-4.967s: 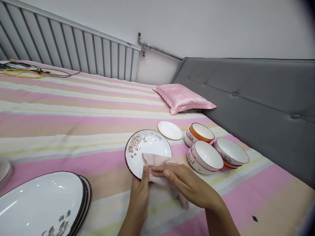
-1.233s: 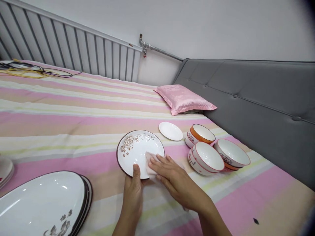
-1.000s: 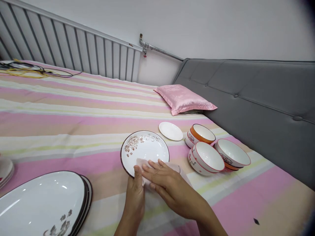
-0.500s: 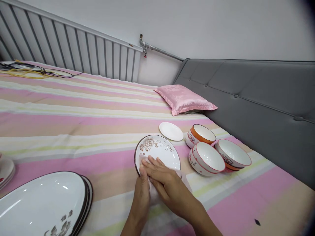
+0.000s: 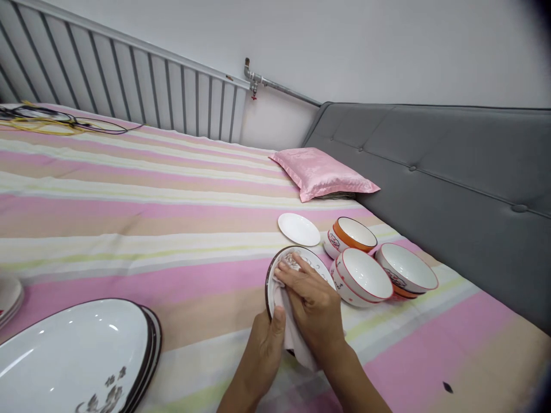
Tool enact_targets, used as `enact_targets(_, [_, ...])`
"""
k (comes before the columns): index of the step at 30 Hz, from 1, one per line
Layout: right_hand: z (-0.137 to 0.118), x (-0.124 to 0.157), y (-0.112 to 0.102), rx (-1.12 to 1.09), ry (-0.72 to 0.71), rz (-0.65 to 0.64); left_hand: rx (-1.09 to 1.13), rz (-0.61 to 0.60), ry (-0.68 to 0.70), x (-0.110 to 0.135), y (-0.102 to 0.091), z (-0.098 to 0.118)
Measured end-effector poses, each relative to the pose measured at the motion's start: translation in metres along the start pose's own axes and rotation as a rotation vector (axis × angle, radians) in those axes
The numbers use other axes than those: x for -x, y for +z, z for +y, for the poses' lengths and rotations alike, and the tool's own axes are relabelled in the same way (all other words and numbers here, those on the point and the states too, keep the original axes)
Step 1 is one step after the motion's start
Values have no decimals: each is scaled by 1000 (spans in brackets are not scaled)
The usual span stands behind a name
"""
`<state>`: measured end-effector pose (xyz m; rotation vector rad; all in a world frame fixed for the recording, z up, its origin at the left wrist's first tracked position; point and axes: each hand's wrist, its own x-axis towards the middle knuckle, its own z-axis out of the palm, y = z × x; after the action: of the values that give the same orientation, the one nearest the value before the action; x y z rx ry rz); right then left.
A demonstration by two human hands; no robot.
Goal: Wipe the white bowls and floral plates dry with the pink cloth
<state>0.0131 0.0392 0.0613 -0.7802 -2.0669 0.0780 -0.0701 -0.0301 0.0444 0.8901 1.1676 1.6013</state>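
Note:
A white plate (image 5: 317, 261) with a dark rim and brown floral print is held tilted above the bed. My left hand (image 5: 267, 342) grips its near left edge, thumb on the rim and the other fingers hidden beneath. My right hand (image 5: 310, 298) presses a pale pink cloth (image 5: 293, 337) onto the plate's face, with its fingertips near the floral print. The cloth hangs down past the plate's near edge. Just beyond lies a small white plate (image 5: 299, 229). Stacked bowls (image 5: 362, 281) with red rims stand close to the right of the held plate.
Large oval plates (image 5: 73, 350) are stacked at the lower left, beside part of another plate stack (image 5: 9, 298). More bowls (image 5: 407, 272) stand near the grey headboard (image 5: 451, 155). A pink pillow (image 5: 325, 172) and coiled cables (image 5: 55, 121) lie farther back on the striped bedsheet (image 5: 172, 269).
The floral plate has moved right and tipped more steeply. My left hand has shifted right with its thumb now on the rim, and my right hand has moved with the cloth.

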Motion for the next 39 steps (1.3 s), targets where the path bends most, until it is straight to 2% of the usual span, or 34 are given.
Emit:
enact_targets(6, [19, 0, 2, 198, 41, 94, -99, -156, -68, -2, -5, -5])
enact_targets(10, [34, 2, 3, 313, 67, 128, -120, -161, -74, -2, -7, -5])
enact_targets(13, [41, 4, 5, 368, 86, 116, -62, -76, -71, -3, -6, -5])
enact_targets(19, [45, 7, 12, 401, 111, 15, 84, 179, -78, -8, -7, -7])
enact_targets(25, [33, 9, 17, 320, 108, -82, 209, 340, -25, -14, -13, -13])
enact_targets(29, [24, 8, 17, 260, 167, -130, 236, 445, -16, -17, -16, -18])
enact_targets(32, [17, 6, 11, 209, 263, -232, 258, 505, -27, -20, -18, -18])
enact_targets(35, [12, 2, 2, 119, 329, -412, 330, 571, -17, -22, -19, -15])
enact_targets(37, [10, 0, -3, 7, 370, -547, 384, 599, -27, -23, -20, -12])
enact_targets(39, [8, -1, -3, -172, 440, -614, 412, 608, -37, -23, -20, -10])
